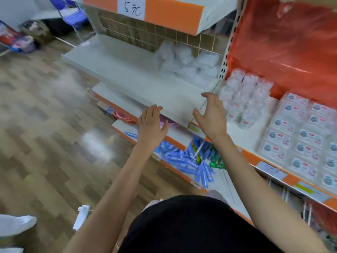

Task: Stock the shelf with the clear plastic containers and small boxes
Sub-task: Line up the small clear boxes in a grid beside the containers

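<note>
Both hands reach empty over a white shelf (pixel 138 83), left hand (pixel 151 125) and right hand (pixel 211 115) with fingers spread; clear plastic containers (pixel 186 61) sit at its back, small boxes (pixel 300 136) alongside.

A handwritten price sign (pixel 131 7) hangs at twelve o'clock. Wood-pattern floor (pixel 45 125) fills nine. Blue tubes (pixel 184 159) lie heaped at six of centre, with green packets (pixel 217 162) at their three. A pink basin (pixel 122 116) sits near centre.

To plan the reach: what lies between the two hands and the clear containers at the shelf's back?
Only bare white shelf; the head view shows it.
</note>
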The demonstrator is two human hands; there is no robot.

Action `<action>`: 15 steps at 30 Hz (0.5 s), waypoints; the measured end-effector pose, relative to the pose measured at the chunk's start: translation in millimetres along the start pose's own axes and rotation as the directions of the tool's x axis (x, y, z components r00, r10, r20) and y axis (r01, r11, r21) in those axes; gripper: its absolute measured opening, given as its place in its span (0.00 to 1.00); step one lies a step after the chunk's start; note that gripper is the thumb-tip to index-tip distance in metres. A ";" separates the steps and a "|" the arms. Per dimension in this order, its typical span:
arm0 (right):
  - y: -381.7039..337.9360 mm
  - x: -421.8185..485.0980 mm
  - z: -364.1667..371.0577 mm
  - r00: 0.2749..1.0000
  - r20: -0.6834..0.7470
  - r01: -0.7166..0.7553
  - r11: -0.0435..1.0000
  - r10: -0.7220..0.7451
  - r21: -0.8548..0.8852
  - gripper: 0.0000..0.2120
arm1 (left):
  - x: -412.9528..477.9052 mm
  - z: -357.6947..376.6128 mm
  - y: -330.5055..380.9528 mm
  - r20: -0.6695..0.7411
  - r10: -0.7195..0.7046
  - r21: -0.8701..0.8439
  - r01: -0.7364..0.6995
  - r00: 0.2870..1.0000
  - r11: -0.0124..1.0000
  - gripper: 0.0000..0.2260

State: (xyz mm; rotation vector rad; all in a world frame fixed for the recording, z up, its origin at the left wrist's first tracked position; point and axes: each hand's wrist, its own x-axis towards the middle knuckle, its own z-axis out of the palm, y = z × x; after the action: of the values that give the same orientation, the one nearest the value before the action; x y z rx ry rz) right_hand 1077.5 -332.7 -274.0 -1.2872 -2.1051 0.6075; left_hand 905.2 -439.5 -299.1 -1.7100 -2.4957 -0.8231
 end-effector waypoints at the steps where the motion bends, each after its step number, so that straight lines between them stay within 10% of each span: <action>1: -7.7 4.4 7.5 1.000 0.009 0.000 1.000 0.000 -0.012 0.25 | 1.5 -2.6 -8.9 -0.003 -0.003 0.003 0.003 1.000 1.000 0.21; 15: -22.4 107.3 96.8 0.986 0.131 -0.070 0.975 0.099 -0.212 0.30 | 116.4 13.3 -76.6 0.109 0.078 0.030 -0.082 0.991 0.996 0.21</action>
State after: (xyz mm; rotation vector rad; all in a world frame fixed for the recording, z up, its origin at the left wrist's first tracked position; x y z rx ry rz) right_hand 958.4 -253.0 -302.8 -1.4938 -2.2870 0.5400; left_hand 795.1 -353.5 -308.4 -1.8780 -2.4719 -0.6957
